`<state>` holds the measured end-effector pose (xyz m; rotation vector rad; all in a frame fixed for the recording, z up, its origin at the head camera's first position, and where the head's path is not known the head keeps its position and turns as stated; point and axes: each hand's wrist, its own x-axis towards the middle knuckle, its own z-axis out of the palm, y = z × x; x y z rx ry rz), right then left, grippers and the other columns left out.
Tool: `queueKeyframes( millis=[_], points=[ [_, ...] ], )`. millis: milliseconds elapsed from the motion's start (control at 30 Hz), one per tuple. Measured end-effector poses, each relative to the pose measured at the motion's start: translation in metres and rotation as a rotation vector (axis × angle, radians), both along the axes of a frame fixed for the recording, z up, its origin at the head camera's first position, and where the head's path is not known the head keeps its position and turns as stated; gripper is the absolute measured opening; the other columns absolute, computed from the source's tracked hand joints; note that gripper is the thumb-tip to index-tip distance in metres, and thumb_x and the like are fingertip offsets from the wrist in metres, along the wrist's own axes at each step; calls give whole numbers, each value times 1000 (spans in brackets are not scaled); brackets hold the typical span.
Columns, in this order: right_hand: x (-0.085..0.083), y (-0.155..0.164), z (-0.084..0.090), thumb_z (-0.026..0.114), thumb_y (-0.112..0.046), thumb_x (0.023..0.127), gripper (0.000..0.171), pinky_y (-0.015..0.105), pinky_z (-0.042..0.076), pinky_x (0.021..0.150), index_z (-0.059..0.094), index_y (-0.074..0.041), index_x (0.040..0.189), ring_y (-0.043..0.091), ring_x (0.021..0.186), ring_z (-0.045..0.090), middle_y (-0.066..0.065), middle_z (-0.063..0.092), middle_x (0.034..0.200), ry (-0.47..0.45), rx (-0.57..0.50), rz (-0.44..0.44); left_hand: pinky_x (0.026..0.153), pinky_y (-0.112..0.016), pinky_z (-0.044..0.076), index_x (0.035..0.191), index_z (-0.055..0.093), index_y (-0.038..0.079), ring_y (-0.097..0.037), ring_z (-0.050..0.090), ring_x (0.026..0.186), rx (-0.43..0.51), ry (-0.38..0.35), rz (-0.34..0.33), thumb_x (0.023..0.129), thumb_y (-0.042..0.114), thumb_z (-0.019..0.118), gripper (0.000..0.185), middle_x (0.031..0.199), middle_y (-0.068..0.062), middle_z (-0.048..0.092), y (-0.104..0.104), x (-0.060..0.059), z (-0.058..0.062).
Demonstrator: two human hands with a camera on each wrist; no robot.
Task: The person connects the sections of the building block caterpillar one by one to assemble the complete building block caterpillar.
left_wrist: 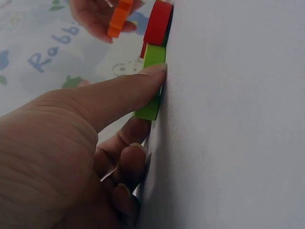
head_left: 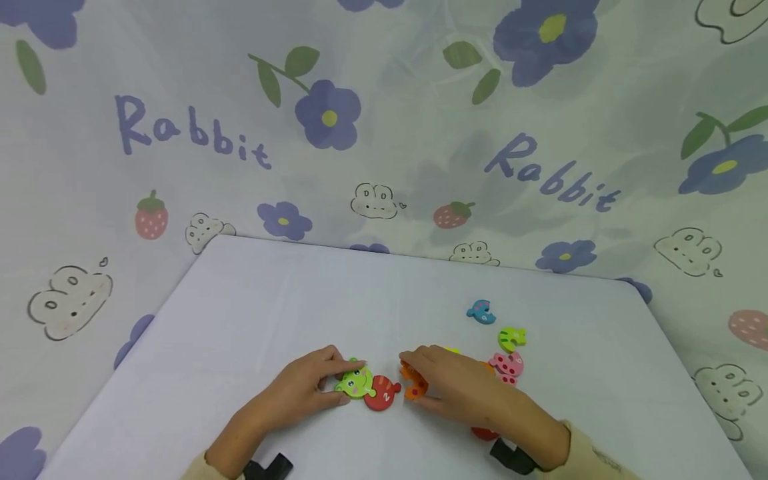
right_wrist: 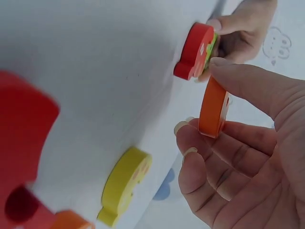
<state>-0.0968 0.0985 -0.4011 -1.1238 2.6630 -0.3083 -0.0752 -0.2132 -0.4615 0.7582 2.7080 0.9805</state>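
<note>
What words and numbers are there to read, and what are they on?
"Rabbit": left side of the flowered cloth
"Rabbit": right side of the same cloth
"2": red piece next to the green face piece
Too small to read: the mark on the blue piece
Too blurred to read: the mark on the right sleeve

Head view: your two sleeves are beige; the left sleeve (head_left: 206, 469) shows as a narrow, plain strip, while the right sleeve (head_left: 582, 451) ends in a loose cuff and bears a small dark marking (head_left: 606, 459), illegible at this size. Below your left wrist sits a black, angular fitting with a notched outline (head_left: 271, 468); by your right wrist, a second black fitting, blocky in shape (head_left: 513, 457). Your left hand (head_left: 307, 383) and right hand (head_left: 456, 383) are bare. Right wrist view: your fingernails (right_wrist: 180, 127) are rounded.
</note>
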Motion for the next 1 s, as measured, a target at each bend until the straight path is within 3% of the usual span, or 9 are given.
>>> queueKeyframes(
  millis=[300, 500, 700, 1000],
  points=[
    [-4, -17, -10, 83, -45, 89, 65, 32, 56, 94, 62, -16, 143, 14, 114, 62, -3, 67, 125, -6, 61, 6, 69, -23, 44, 144, 66, 31, -4, 48, 80, 3, -12, -15, 92, 30, 82, 54, 105, 16, 52, 1, 0, 1],
    [-6, -25, -16, 86, -45, 87, 64, 32, 55, 95, 63, -19, 140, 13, 113, 62, -5, 66, 121, -61, 74, -12, 69, -23, 44, 144, 66, 32, -4, 49, 80, 4, -14, -14, 93, 32, 81, 53, 105, 16, 52, -1, 0, 1],
    [-7, -28, -16, 89, -43, 83, 66, 34, 56, 95, 63, -21, 139, 14, 116, 61, -5, 66, 123, -94, 77, -42, 70, -23, 44, 144, 65, 32, -3, 48, 81, 14, -21, -14, 94, 32, 81, 53, 105, 15, 53, -2, 1, 2],
    [-9, -27, -14, 88, -41, 86, 64, 37, 55, 98, 63, -17, 139, 17, 120, 61, -2, 65, 129, -104, 62, -62, 70, -23, 44, 143, 66, 33, -3, 48, 81, 4, -26, -12, 93, 31, 82, 53, 105, 16, 53, -1, -1, 2]
  ],
)
